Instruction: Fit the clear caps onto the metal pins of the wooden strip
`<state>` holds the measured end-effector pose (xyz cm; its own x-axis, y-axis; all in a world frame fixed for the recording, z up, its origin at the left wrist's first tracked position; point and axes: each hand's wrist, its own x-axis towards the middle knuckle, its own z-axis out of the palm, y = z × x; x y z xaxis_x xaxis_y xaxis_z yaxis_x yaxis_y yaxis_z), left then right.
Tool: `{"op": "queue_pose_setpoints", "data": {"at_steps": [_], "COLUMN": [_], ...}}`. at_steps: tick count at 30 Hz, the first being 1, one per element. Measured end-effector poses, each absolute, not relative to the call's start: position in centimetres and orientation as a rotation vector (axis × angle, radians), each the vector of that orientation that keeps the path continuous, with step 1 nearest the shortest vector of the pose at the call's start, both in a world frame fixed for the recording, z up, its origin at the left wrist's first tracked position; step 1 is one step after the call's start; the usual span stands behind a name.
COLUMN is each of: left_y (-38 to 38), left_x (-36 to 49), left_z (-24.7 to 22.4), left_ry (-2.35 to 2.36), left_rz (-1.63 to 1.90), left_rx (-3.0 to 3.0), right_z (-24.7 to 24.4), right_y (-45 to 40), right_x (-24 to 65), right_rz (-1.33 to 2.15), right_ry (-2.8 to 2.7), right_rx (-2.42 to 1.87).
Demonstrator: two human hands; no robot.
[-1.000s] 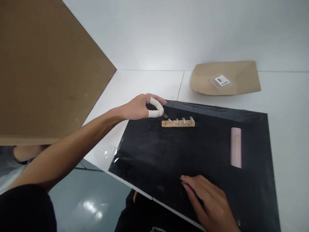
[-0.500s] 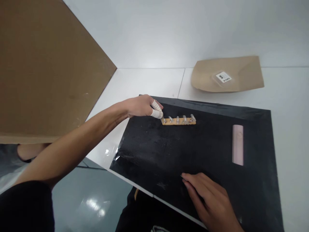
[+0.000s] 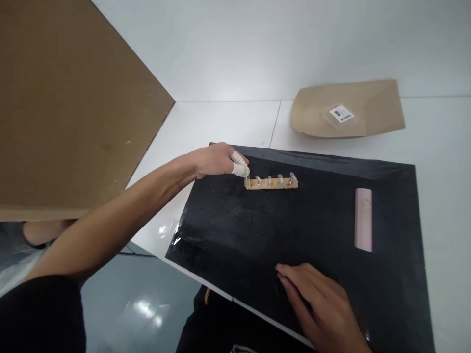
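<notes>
My left hand [image 3: 222,159], with white covers on the thumb and a finger, reaches to the left end of a short orange strip [image 3: 264,186]. Its fingers are pinched at a small clear piece [image 3: 247,180] at that end. Several more clear, upright or tilted pieces stand along the strip, with small shiny bits at their feet. Near the front edge of the black mat [image 3: 228,225], my right hand [image 3: 322,299] is closed in a pinch. A tiny thin tip pokes out from its fingertips; the rest of that item is hidden.
A pink block [image 3: 363,219] lies on the mat's right side. Behind the mat, a brown paper envelope [image 3: 375,108] carries a small clear bag with a white label [image 3: 341,113]. A brown panel [image 3: 73,98] borders the left; part of another person's arm [image 3: 46,231] shows below it.
My left fingertips have lifted slightly, so the clear piece at the strip's left end shows more beneath them. The right hand stays put. The view has shifted a little.
</notes>
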<state>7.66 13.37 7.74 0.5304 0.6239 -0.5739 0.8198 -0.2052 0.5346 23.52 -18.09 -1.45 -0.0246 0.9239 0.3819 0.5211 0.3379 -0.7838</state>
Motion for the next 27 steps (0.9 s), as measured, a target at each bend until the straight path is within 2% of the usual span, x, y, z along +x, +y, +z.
{"op": "queue_pose_setpoints", "data": {"at_steps": [11, 27], "left_y": [12.4, 11.6], "left_x": [7.3, 6.6], "left_z": [6.5, 6.7], "left_ry": [1.153, 1.160], "left_rz": [-0.087, -0.206], "left_rx": [1.969, 2.198], "right_z": [-1.4, -1.3], "right_y": [-18.1, -18.0], "right_x": [23.5, 23.6], "right_rz": [0.554, 0.544], "right_ry": [-1.695, -1.692], "right_rx": [-1.324, -1.320]}}
